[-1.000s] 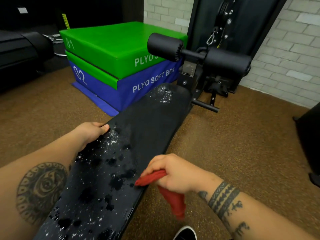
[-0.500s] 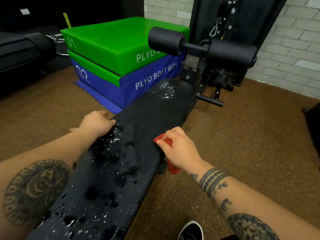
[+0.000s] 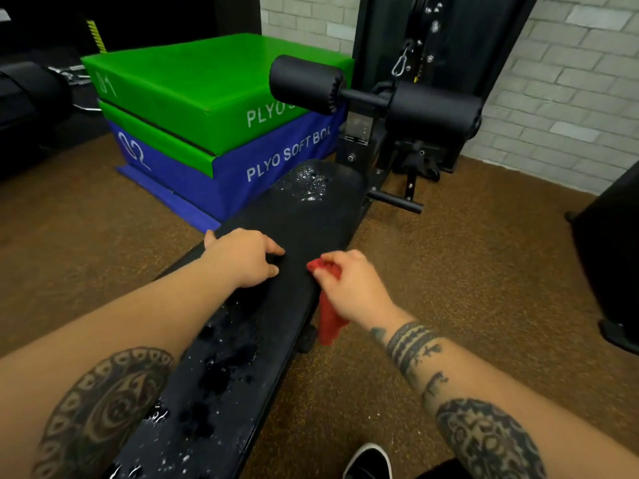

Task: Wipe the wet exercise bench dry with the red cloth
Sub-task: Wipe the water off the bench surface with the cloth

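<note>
The long black exercise bench runs from the bottom left up to the middle of the view. Water drops and dark wet patches lie on its near half and at its far end. My right hand grips the red cloth at the bench's right edge; most of the cloth hangs down beside the pad. My left hand rests on the middle of the pad with its fingers curled, holding nothing.
Two black foam rollers stand on the frame at the bench's far end. A green and blue stack of plyo soft boxes sits to the left. Brown rubber floor surrounds the bench. My shoe shows at the bottom.
Both hands have moved up the bench toward its far end. My left hand has shifted from the left edge onto the middle of the pad. The cloth came along in my right hand.
</note>
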